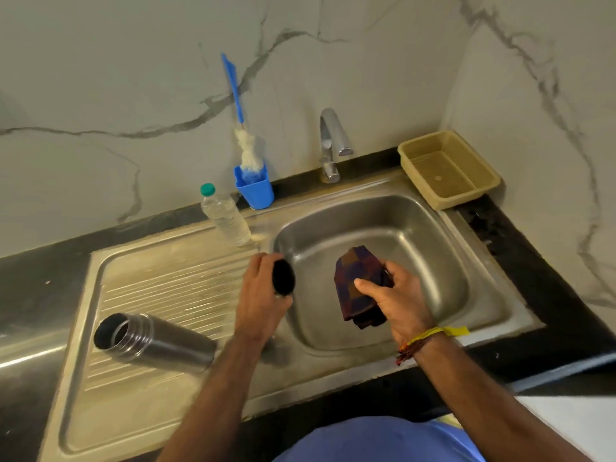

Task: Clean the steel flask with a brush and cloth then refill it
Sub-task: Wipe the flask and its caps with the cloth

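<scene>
Head view: your left hand fingers grip the black cap, and your right hand pinches the folded cloth. The flask lies on the drainboard at the table's left, nearer your left hand, with its mouth pointing left.

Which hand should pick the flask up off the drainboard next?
Left, probably. The steel flask lies open on the drainboard beside the left hand, which grips only the small black cap. The right hand holds the cloth over the sink.

home kitchen | steel sink set in black counter | tap behind sink | marble wall behind sink
</scene>
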Available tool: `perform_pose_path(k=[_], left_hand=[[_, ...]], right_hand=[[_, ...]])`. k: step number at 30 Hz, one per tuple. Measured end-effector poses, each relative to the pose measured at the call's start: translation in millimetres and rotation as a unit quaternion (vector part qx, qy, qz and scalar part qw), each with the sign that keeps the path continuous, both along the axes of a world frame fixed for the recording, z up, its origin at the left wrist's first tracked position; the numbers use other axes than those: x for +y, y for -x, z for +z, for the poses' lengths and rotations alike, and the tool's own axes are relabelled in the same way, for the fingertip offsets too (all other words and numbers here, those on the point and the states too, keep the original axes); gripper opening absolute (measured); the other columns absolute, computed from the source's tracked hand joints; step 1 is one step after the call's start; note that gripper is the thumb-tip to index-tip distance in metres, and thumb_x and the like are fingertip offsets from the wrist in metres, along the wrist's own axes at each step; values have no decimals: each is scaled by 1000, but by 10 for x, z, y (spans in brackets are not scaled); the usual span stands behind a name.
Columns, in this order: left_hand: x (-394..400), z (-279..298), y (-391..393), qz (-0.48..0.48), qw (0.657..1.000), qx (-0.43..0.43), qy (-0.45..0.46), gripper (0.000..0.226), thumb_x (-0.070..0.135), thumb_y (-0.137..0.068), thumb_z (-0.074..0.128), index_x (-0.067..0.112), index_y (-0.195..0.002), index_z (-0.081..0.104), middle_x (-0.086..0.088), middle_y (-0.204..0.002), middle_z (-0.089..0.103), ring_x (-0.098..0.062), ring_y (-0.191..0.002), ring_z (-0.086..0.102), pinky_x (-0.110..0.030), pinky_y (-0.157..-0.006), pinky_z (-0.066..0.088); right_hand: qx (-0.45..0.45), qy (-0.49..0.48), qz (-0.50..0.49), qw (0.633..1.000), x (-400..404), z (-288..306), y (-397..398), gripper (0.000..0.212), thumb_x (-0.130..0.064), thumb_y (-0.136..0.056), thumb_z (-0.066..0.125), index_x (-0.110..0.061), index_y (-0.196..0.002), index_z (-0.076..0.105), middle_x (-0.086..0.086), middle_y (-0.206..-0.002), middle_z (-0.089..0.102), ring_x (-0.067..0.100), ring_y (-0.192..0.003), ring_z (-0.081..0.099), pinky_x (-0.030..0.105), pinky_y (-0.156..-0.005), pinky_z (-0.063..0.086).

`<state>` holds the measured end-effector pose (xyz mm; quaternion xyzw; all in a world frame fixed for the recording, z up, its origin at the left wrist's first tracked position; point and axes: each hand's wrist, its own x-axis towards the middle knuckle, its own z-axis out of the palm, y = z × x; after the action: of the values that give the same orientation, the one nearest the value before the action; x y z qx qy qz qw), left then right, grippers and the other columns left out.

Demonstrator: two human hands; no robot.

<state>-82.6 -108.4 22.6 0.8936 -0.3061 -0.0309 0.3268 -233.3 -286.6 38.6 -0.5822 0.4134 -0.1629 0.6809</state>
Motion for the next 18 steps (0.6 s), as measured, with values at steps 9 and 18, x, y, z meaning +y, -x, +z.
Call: perform_pose_path(k=[9, 18], left_hand=[[-442, 132, 297, -111, 993, -22, 21, 68, 13, -65, 88, 19, -128, 64, 5, -119, 67, -12, -112, 52, -11, -93, 29], [-512, 230, 370, -243, 961, -128, -1, 64, 4, -53, 92, 5, -114, 69, -7, -108, 71, -14, -105, 50, -15, -104, 32]], right_hand=[[-4, 454, 186, 871, 194, 133, -123, 29, -32, -84, 52, -19, -98, 74, 1, -96, 72, 28, -90, 63, 40, -74, 54], [-2, 480, 301, 824, -31, -5, -25, 25, -8, -72, 55, -15, -86, 74, -4, -94, 68, 21, -89, 50, 39, -79, 46]])
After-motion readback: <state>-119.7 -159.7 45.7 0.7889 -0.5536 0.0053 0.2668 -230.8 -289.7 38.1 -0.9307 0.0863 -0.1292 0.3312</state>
